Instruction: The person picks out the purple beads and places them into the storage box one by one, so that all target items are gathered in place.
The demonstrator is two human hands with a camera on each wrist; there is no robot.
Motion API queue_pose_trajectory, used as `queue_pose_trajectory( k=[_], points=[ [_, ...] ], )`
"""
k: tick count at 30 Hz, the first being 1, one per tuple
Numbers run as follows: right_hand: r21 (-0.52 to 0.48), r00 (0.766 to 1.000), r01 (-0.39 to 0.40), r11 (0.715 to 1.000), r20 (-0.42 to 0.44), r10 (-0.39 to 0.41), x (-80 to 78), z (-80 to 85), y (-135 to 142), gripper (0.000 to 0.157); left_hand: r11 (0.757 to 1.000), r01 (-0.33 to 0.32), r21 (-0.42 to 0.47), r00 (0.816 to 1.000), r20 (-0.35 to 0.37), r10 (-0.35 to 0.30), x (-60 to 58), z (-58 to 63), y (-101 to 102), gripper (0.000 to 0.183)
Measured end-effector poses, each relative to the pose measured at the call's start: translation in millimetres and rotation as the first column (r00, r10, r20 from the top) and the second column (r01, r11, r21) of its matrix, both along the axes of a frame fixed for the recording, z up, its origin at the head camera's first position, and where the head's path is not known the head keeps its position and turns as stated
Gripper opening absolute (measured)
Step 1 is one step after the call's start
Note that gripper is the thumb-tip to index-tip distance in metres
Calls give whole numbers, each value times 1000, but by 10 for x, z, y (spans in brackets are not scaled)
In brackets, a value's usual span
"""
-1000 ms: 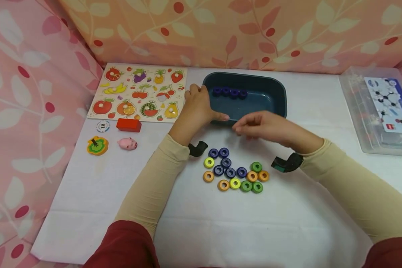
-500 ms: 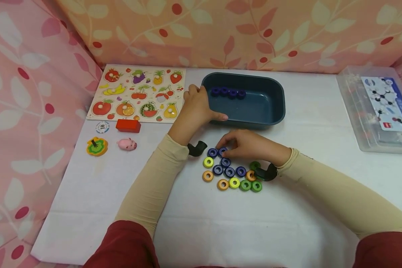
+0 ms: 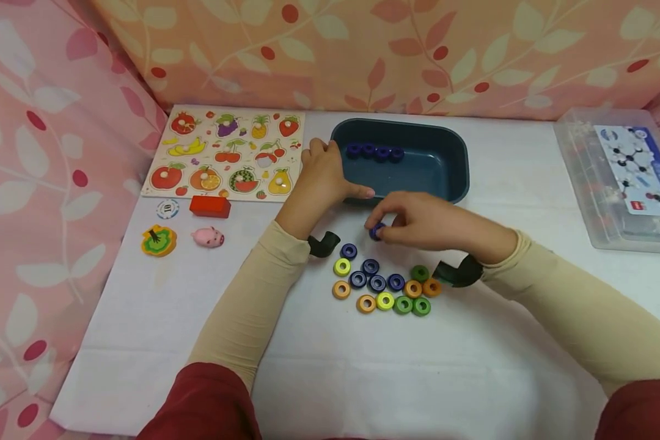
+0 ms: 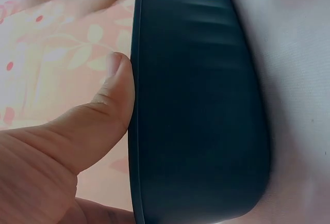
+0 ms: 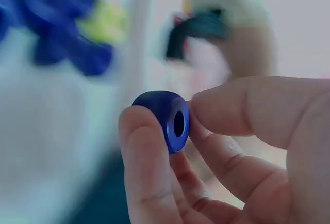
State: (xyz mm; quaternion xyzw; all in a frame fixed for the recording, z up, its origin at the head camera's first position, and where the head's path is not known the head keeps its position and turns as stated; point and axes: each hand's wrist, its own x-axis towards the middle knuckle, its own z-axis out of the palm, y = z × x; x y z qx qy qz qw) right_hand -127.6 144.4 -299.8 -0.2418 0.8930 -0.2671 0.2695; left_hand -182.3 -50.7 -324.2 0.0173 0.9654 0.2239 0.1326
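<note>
I find a white-covered table [image 3: 330, 379] in front of me. At far left lies a fruit puzzle board [image 3: 211, 160]; just before it, a chip [image 3: 167, 209], red block [image 3: 209, 206], tree-shaped piece [image 3: 158, 241] and pink pig [image 3: 208, 237]. A dark blue tub [image 3: 456, 159] stands mid-rear. Nearer me I count five blue rings [image 3: 349, 256], two yellow rings [image 3: 385, 307], four orange rings [image 3: 366, 310], three green rings [image 3: 403, 311]. At right: a clear plastic case [image 3: 627, 183].

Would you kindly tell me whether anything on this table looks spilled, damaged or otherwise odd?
Nothing stands out as odd: I see no spill or damage. The dark tray sits upright, four purple rings line up inside it, and the loose rings lie flat on the white cloth. The right hand pinches another ring.
</note>
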Motion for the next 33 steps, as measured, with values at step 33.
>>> queue_pose_trajectory(
  k=[33],
  points=[
    [92, 933, 338, 937, 94, -346, -978, 129, 446, 56, 999, 14, -42, 1000, 16, -13, 12, 19, 18, 130]
  ],
)
